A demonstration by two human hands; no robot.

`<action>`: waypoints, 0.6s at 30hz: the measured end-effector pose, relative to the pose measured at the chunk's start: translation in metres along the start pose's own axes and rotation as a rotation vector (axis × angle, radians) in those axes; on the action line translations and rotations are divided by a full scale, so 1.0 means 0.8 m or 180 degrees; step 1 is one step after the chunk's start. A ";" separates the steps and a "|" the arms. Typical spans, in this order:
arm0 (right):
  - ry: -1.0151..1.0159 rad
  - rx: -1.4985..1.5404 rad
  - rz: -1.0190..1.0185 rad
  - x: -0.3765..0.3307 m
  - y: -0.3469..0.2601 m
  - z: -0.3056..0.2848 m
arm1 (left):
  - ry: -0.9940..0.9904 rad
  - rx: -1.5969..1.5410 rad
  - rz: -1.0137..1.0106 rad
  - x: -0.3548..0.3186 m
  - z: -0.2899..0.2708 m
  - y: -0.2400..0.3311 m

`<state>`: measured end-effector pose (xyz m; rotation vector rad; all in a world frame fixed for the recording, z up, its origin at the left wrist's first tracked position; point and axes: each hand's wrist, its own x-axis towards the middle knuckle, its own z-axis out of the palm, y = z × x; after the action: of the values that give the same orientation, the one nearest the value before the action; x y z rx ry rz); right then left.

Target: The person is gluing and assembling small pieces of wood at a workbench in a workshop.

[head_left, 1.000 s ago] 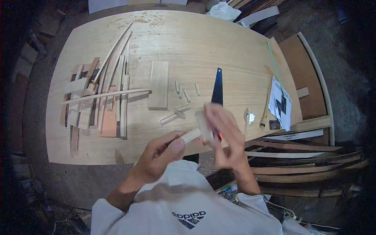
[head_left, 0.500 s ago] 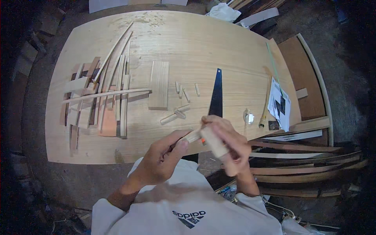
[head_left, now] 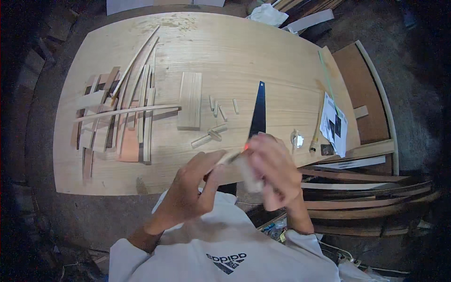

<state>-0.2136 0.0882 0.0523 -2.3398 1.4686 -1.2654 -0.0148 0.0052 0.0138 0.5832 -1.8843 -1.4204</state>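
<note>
Close to my chest, over the table's near edge, my left hand (head_left: 190,185) is closed around a short wooden stick (head_left: 226,159). Its free end points toward my right hand (head_left: 278,170), which grips a pale block (head_left: 250,175) smeared by motion. The block meets or nearly meets the stick; exact contact is blurred. Just beyond my right hand lies a hand saw (head_left: 259,110), its dark blade pointing away and its handle mostly hidden. Left of the saw are several short cut dowel-like pieces (head_left: 222,113) and a longer stick (head_left: 202,141).
On the wooden table (head_left: 211,51), a thick plank (head_left: 190,101) stands between the small pieces and a pile of wooden strips (head_left: 134,108). Printed sheets (head_left: 332,123), a clear shiny item (head_left: 297,139) and a brush-like tool (head_left: 314,144) lie right. Long boards (head_left: 357,205) are stacked at lower right.
My right hand and the pale block have shifted slightly, the block's lower end swinging left toward my left hand. My left hand has tilted the stick a little. The table items stay put.
</note>
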 end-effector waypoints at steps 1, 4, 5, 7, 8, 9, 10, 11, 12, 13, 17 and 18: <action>-0.0170 -0.0358 -0.0067 -0.001 0.001 0.000 | -0.0002 0.0007 -0.0004 0.000 -0.002 0.004; -0.0143 -0.0902 0.0397 0.000 0.020 -0.003 | -0.0155 0.0197 0.0024 0.000 -0.007 0.007; -0.0023 -0.0894 0.0576 0.001 0.023 -0.003 | -0.0161 0.0194 0.0025 -0.001 -0.008 0.006; -0.0151 -0.0512 0.0200 0.003 -0.001 -0.003 | -0.0162 0.0375 0.0207 -0.003 -0.009 0.010; -0.0360 -0.0498 -0.0149 0.000 -0.009 -0.003 | -0.0159 0.0367 0.0216 -0.001 -0.007 0.013; -0.0298 -0.0666 -0.0137 -0.003 -0.012 0.000 | -0.0146 0.0341 0.0318 -0.002 -0.006 0.014; -0.0143 -0.0866 0.0182 -0.006 -0.002 0.001 | -0.0134 0.0316 0.0420 -0.003 -0.006 0.014; 0.0014 -0.1064 0.0503 -0.008 0.015 0.001 | -0.0151 0.0324 0.0418 -0.005 -0.006 0.014; 0.0115 -0.1009 0.0588 0.000 0.034 -0.003 | -0.0170 0.0318 0.0431 -0.003 -0.007 0.013; 0.0285 -0.0700 0.0627 -0.004 0.023 0.001 | -0.0189 0.0313 0.0446 -0.002 -0.009 0.012; -0.0106 -0.0585 -0.0129 0.000 -0.023 0.012 | -0.0392 0.0522 0.0621 -0.005 -0.016 0.002; -0.0206 -0.0756 -0.0027 0.000 -0.006 0.015 | -0.0023 0.0791 0.0990 -0.003 -0.009 0.001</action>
<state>-0.2019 0.0869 0.0472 -2.5071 1.6723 -1.0576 -0.0074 0.0025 0.0148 0.3782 -2.0687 -0.9999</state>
